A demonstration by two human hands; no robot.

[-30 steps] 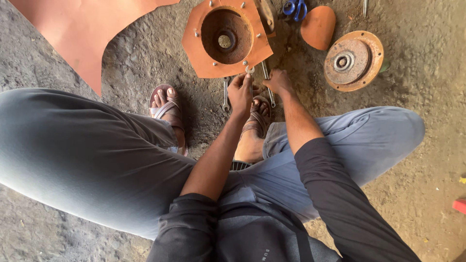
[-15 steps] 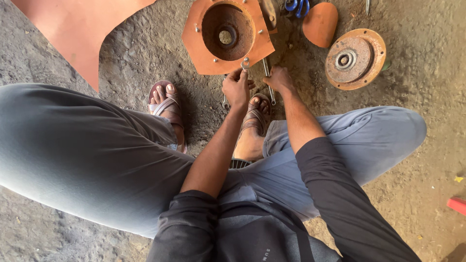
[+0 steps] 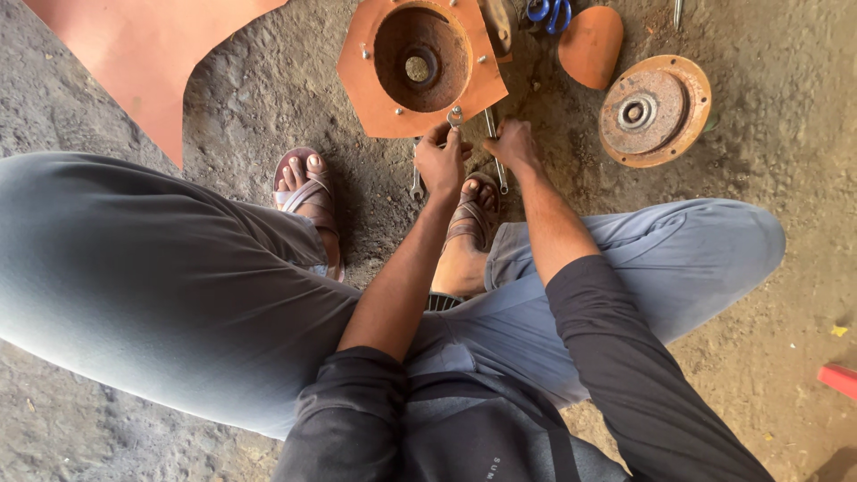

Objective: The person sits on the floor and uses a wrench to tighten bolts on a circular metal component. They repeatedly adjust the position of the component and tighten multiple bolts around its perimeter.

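Observation:
An orange square housing (image 3: 361, 85) with a rusty round bore lies on the ground in front of my feet. My left hand (image 3: 441, 165) is closed on a small ring spanner (image 3: 455, 116), whose ring end sits at the housing's near edge. My right hand (image 3: 513, 145) is just to the right, its fingers curled on a long spanner (image 3: 492, 125) that lies from the housing edge down to my sandalled foot (image 3: 469, 223). Another spanner (image 3: 416, 183) lies on the ground left of my left hand.
A round rusty flange with an orange rim (image 3: 654, 112) lies at the right, with an orange oval cover (image 3: 589, 46) and blue-handled pliers (image 3: 546, 12) above it. A large orange sheet panel (image 3: 152, 54) is at the upper left. A red object (image 3: 839, 379) sits at the right edge.
My left hand has shifted slightly at the housing's near edge with the ring spanner. My right hand stays by the long spanner.

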